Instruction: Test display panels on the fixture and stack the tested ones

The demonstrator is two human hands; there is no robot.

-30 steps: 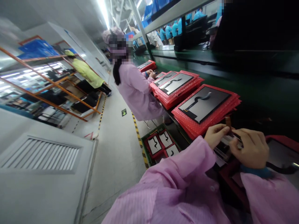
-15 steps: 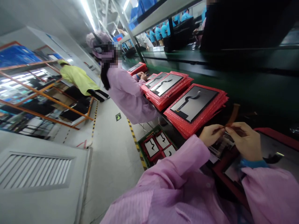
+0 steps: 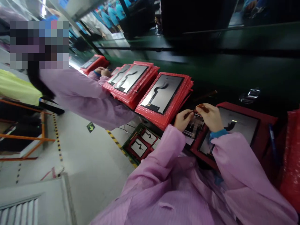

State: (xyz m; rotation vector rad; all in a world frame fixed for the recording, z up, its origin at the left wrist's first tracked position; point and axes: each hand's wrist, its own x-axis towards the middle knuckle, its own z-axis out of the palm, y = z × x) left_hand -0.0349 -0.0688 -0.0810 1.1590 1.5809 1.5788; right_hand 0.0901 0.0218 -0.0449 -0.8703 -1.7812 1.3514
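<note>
The right hand (image 3: 212, 117) pinches a narrow amber ribbon (image 3: 201, 106), axis unclear, just beyond a small dark rectangular panel (image 3: 195, 125) between both hands; the left hand's (image 3: 182, 121) grip is unclear.

The glossy dark green worktop (image 3: 228, 75) is carrying red bubble-wrap stacks (image 3: 184, 86) and a flat dark-red mat (image 3: 266, 125).

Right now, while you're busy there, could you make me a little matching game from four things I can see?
1. Blue wristband
2. Arrow sign
3. Green crate
4. Red bubble-wrap stack

A. Lies under a display panel
B. On the wrist of the right hand
C. On the pale floor
D. Holds several panels in red compartments

Pairs: 1-B, 2-C, 3-D, 4-A
</note>
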